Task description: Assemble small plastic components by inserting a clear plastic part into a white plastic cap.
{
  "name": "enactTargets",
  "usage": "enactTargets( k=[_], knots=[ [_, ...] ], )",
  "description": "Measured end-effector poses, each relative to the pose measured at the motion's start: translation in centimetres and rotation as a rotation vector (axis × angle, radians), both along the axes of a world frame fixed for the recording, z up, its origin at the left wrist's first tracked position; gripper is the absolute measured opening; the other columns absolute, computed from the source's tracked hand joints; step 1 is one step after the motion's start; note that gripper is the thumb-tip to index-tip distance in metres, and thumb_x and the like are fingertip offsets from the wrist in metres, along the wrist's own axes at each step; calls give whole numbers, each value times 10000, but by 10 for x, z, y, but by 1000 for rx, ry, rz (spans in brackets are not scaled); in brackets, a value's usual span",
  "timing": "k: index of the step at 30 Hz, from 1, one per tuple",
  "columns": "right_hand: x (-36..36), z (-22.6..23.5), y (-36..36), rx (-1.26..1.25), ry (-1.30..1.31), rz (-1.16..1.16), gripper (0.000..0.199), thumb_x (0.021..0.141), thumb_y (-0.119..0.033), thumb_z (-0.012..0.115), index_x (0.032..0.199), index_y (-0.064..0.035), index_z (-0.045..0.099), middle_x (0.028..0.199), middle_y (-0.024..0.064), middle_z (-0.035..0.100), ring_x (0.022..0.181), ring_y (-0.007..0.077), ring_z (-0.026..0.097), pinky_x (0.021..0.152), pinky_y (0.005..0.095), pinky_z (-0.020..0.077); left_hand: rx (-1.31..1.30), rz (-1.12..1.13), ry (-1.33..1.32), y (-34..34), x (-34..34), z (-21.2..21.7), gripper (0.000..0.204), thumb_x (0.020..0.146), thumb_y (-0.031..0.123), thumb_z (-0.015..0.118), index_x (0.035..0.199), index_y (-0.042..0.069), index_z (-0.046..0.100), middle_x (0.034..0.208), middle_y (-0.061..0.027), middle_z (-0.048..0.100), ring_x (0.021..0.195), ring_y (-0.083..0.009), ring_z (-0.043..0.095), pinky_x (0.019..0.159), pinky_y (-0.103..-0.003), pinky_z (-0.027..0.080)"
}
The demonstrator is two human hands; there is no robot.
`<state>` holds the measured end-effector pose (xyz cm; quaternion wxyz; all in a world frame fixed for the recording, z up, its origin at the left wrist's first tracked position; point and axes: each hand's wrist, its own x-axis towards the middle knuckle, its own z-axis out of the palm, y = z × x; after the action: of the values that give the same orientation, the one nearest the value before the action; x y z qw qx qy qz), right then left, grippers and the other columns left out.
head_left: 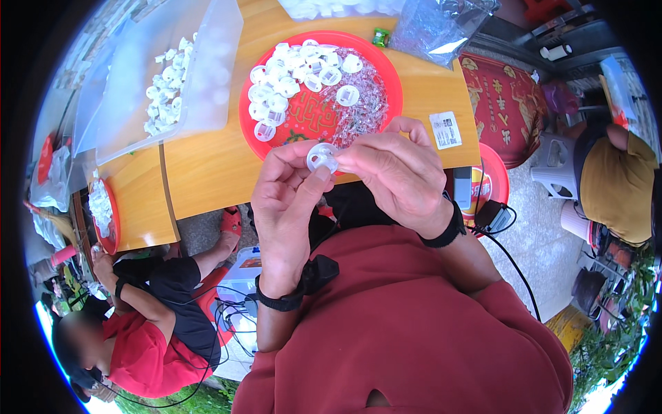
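Above the near edge of the table I hold up a small round white plastic part (321,157) with a hole in it. My left hand (284,200) is closed on it, thumb below and index finger on its left edge. The fingers of my right hand (403,172) are pinched together against its right side; whatever they may hold there is too small to make out. Just beyond my hands is a red round tray (246,124). Many similar white round parts (276,86) are piled on its left, and small transparent pieces (362,103) are heaped on its right.
A translucent bin (214,103) with white parts stands on the table (200,169) at left. A plastic bag (438,27), a green wrapped item (380,36) and a label (445,130) lie around the tray. At lower left a co-worker (148,338) sits by another tray (110,238).
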<state>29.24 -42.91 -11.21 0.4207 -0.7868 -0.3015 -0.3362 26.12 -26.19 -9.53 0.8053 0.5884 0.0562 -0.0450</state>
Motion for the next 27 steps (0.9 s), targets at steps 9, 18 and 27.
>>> enactTargets(
  k=[9,18,27],
  knots=[
    [1,-1,1,-16,-2,-4,203,759,-66,726,961,-72,704,847,10,690,746,137,654,734,326,453,-6,7,8,0,0,1,275,919,4,644,1184,-12,574,1043,-60,639,903,-95,609,784,-235,505],
    [-1,-6,1,-55,-43,-14,223,750,-55,751,972,-61,746,871,39,699,746,157,649,729,330,452,196,59,-111,-2,-2,-3,264,912,-11,652,1164,-16,573,1052,-58,629,924,-90,605,793,-236,521],
    [3,-8,-2,-26,58,97,357,783,-135,741,1126,-61,681,971,50,687,794,186,649,771,362,473,419,87,-196,-6,-5,-1,249,917,-25,638,1160,-14,585,1083,-61,620,972,-105,613,808,-254,545]
  ],
)
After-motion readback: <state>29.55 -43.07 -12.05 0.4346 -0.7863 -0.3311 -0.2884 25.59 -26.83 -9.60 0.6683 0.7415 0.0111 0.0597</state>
